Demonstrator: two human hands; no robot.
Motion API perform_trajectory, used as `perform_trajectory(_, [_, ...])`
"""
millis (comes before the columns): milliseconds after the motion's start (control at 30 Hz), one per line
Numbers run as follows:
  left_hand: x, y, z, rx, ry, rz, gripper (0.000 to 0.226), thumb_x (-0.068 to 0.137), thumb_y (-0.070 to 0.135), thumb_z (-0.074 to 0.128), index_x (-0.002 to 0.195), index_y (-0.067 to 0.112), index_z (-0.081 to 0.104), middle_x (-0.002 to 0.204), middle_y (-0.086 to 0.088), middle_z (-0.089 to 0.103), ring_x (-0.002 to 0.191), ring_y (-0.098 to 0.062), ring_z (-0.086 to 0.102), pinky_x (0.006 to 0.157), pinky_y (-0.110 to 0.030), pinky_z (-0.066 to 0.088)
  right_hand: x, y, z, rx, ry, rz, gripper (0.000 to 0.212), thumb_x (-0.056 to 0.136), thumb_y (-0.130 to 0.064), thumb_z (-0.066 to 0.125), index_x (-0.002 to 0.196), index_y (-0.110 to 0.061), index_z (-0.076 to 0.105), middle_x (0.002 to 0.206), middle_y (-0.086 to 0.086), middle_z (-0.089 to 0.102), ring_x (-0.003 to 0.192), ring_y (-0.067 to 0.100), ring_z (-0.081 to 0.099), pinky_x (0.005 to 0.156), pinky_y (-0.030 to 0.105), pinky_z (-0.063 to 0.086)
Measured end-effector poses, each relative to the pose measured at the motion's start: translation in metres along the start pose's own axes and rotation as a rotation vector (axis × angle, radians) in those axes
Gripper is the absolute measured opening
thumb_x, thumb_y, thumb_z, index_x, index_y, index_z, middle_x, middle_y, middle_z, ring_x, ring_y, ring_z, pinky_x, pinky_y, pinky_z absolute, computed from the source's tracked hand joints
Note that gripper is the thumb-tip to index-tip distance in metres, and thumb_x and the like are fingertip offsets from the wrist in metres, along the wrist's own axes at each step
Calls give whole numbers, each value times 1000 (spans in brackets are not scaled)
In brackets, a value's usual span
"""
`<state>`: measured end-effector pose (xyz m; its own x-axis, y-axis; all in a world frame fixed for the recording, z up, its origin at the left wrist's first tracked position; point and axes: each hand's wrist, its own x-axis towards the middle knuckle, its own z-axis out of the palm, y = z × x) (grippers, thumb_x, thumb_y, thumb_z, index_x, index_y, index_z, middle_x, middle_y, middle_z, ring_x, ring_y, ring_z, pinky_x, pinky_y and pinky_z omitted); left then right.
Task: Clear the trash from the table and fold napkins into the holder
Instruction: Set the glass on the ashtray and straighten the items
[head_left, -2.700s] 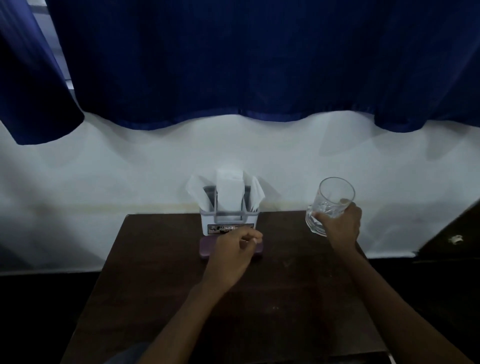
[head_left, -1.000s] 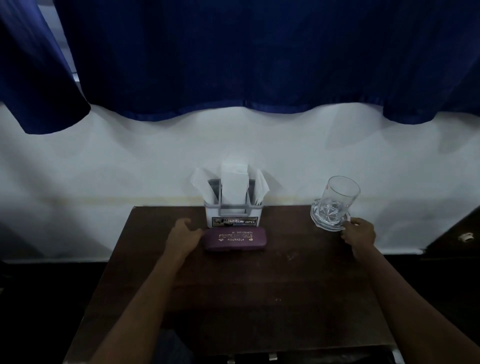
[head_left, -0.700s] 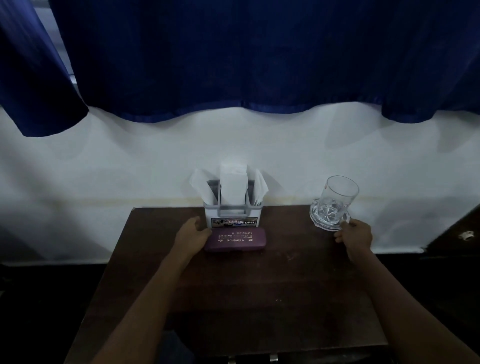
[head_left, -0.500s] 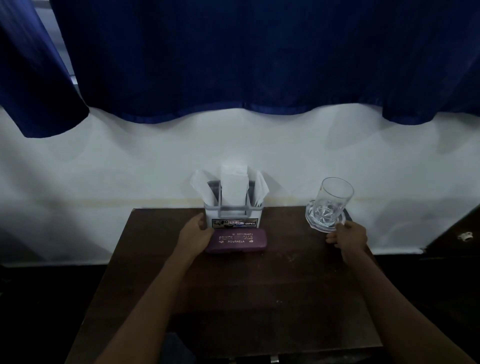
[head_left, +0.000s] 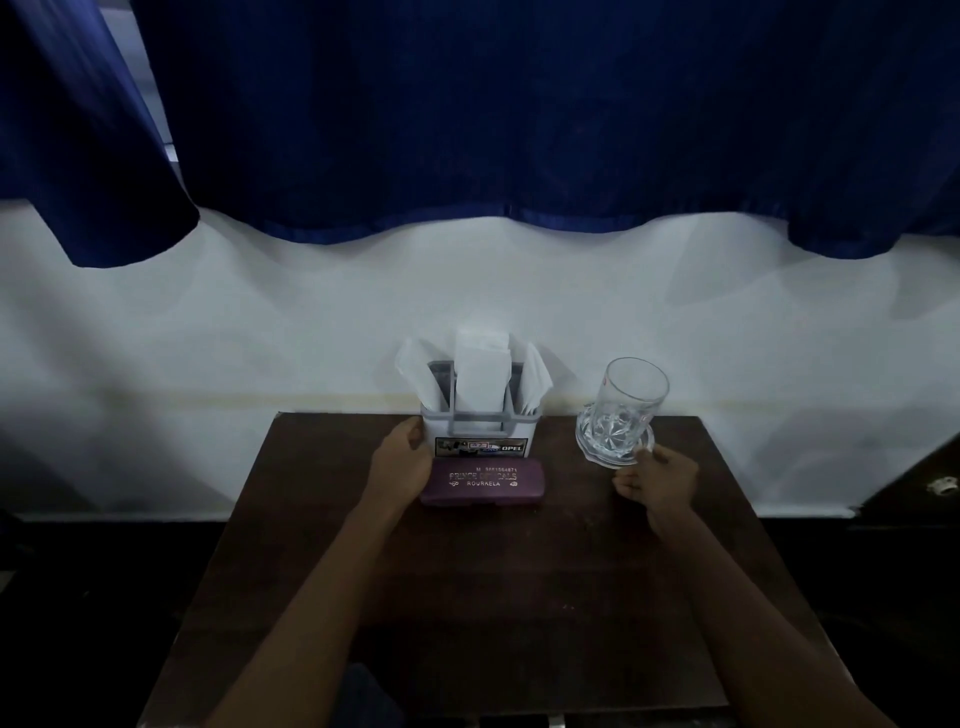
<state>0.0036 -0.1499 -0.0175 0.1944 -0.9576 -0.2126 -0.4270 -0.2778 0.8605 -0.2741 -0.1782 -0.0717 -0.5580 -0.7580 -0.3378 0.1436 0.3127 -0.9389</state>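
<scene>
Dark tabletop: my left hand rests loose against napkin holder; right hand pinches tilted glass base. Should lower flat, slowly.

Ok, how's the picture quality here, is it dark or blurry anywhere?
Head view: dim overall, the table nearly black toward its near edge; the curtain barely shows its folds; lettering on the case is soft but partly readable; the glass shows faint highlights, no glare.

We see holder w/ napkins in it at worktop's far edge, case just near-side, glass to right.
</scene>
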Motion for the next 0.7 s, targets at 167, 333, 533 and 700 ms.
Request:
perform_trajectory(167, [-1, 2, 2, -6, 16, 15, 44, 89, 1, 37, 131, 9, 49, 133, -10, 55, 123, -26, 51, 96, -29, 38, -11, -2, 13, 48, -36, 29, 38, 94, -4, 49, 130, 7, 43, 62, 21, 55, 46, 27, 58, 32, 23, 48])
perform_trajectory(333, [-1, 3, 2, 0, 31, 31, 46, 88, 0, 36, 129, 10, 51, 132, -11, 57, 122, -26, 52, 97, -29, 38, -15, -2, 19, 60, -52, 38, 43, 95, -4, 47, 136, 5, 36, 63, 22, 54, 28, 15, 56, 30, 22, 47])
perform_trajectory(533, [-1, 3, 3, -10, 34, 34, 44, 88, -1, 35, 127, 6, 53, 131, -12, 57, 121, -27, 52, 95, -27, 38, -19, -2, 21, 39, -58, 22, 37, 96, -4, 45, 130, 8, 41, 70, 26, 58, 31, 19, 57, 31, 24, 48])
perform_trajectory(700, [-2, 4, 3, -5, 38, 37, 41, 90, 1, 35, 127, 7, 52, 129, -13, 58, 119, -27, 53, 92, -29, 38, -21, -2, 28, 34, -64, 32, 32, 96, -5, 45, 124, 10, 44, 67, 26, 57, 33, 22, 57, 32, 24, 49])
